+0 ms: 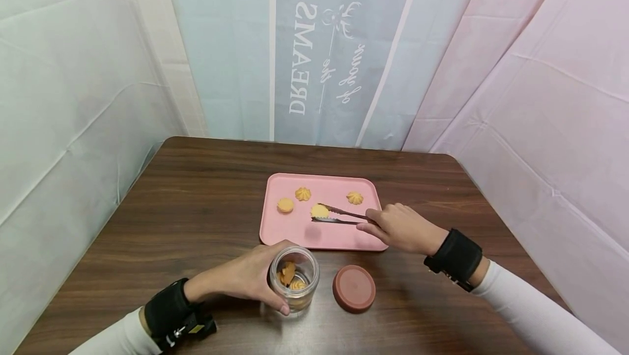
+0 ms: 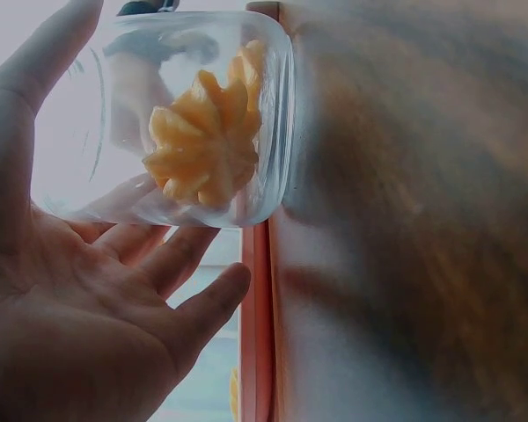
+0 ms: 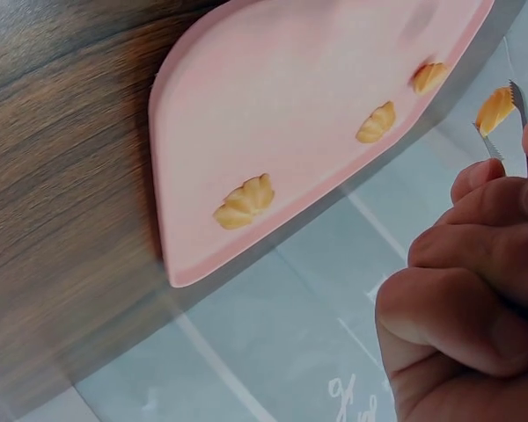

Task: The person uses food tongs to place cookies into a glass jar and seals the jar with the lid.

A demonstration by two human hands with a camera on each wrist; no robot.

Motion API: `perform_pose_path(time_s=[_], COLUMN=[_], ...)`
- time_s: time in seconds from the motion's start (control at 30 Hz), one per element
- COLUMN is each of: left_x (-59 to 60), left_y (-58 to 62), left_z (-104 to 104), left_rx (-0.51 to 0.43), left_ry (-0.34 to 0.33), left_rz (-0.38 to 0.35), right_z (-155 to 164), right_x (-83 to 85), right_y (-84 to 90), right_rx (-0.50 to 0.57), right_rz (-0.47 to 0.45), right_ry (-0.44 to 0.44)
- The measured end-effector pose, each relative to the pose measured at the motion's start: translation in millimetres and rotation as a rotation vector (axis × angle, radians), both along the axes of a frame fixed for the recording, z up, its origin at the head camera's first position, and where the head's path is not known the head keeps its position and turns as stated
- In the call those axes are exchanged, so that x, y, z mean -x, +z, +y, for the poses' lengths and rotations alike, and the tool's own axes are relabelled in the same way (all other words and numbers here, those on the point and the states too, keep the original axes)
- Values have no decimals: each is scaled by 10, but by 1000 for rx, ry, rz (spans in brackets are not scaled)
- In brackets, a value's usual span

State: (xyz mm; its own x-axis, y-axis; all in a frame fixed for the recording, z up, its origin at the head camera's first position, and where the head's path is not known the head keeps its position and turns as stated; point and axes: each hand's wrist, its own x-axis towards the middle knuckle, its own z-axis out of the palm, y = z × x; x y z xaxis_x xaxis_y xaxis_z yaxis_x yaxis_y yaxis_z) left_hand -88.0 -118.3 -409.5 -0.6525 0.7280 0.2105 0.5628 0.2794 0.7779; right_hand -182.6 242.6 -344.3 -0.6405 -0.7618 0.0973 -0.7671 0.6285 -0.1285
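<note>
My left hand [image 1: 255, 276] grips a clear glass jar [image 1: 310, 303], thumb on its near side and fingers behind it. Inside the open jar, star-ridged cookies [image 2: 202, 145] lie at the bottom. With my right hand [image 1: 400, 226] I hold black serrated tongs [image 1: 346, 213] over the pink tray [image 1: 339, 240]. Between the tong tips a pale yellow cookie [image 1: 319, 211] is pinched, raised off the tray in the right wrist view. Three other cookies lie on the tray: a back-left one [image 1: 303, 194], a left one [image 1: 285, 205] and a right one [image 1: 355, 197].
A reddish-brown round lid [image 1: 354, 288] lies on the dark wooden table [image 1: 206, 196], just right of the jar. Behind the table hangs a pale blue cloth [image 1: 226, 60] with white lettering. Light cloth walls [image 1: 555, 98] stand along both sides.
</note>
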Motion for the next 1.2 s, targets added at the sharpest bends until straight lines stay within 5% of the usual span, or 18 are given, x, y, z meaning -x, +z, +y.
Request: perform_pose_path(time_s=[0.73,1.2], left_x=[-9,-10], left_y=[2,24], left_z=[6,2], left_rx=[-17,10], left_ry=[-1,25], left_rz=[16,-35], right_z=[-100,-123], right_x=[-240,-383], right_y=[255,425], right_rx=[20,49], right_rz=[96,113], right_ry=[83,142])
